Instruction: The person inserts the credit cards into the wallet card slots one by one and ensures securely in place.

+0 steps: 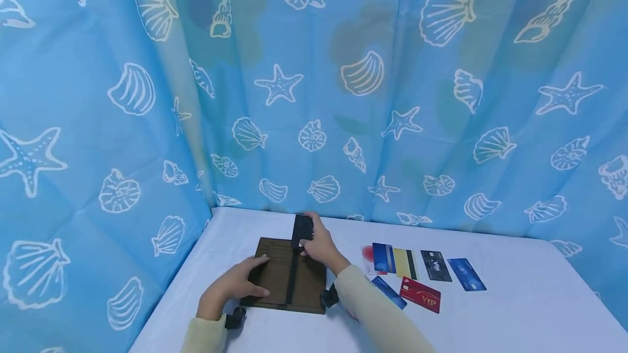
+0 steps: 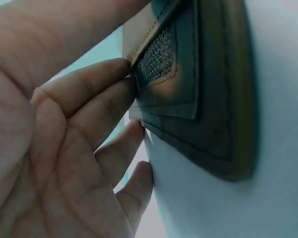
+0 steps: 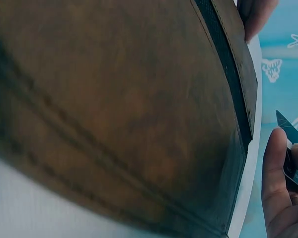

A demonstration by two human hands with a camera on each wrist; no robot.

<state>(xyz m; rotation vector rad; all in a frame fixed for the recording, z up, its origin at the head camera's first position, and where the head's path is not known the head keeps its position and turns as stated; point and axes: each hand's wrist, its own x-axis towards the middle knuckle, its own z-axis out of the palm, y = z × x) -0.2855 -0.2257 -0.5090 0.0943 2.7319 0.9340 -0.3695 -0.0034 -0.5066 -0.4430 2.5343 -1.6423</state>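
At lower centre, right hand (image 1: 320, 241) pinches black card (image 1: 301, 229) near top of wallet (image 1: 277, 277). Left hand (image 1: 239, 279), fingers apart, touches its left side.

On the right, I read "VIP" on the near red rectangular card (image 1: 420, 294) and "Vip" on the farther black rectangular card (image 1: 435, 266); tiny lettering on the held dark rectangular card (image 1: 302, 227) stays illegible.

Pale cream sleeves (image 1: 378, 306) above bare hands (image 1: 237, 281), with small black wrist-worn cameras (image 1: 236, 318).

One wallet (image 1: 310, 282), at least eight cards (image 1: 435, 266)
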